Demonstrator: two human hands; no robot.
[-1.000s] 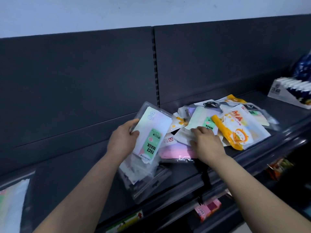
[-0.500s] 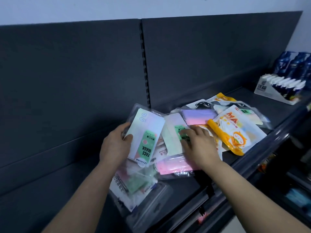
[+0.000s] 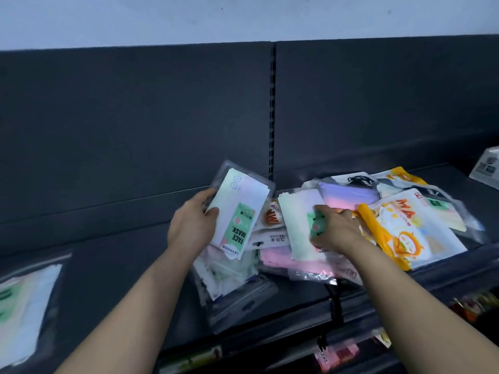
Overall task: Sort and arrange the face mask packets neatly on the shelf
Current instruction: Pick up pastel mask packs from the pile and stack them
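My left hand (image 3: 193, 225) holds a clear packet with a green "FACE MASK" label (image 3: 239, 211), lifted above a few packets lying on the dark shelf (image 3: 121, 265). To its right a loose pile of mask packets covers the shelf. My right hand (image 3: 337, 230) grips a matching pale green packet (image 3: 295, 222) on top of that pile. Beside it lie a purple-pink packet (image 3: 348, 195), a pink packet (image 3: 286, 259) and a white-and-orange printed packet with a yellow edge (image 3: 405, 233).
A blurred green-and-white packet (image 3: 24, 306) lies at the shelf's far left. A white display box (image 3: 486, 168) stands at the far right. The dark back panel (image 3: 162, 125) rises behind. Lower shelves hold more goods (image 3: 337, 354).
My right hand has drawn the pale green packet out of the pile and leftward toward the one in my left hand, uncovering the purple-pink packet. The camera view has shifted.
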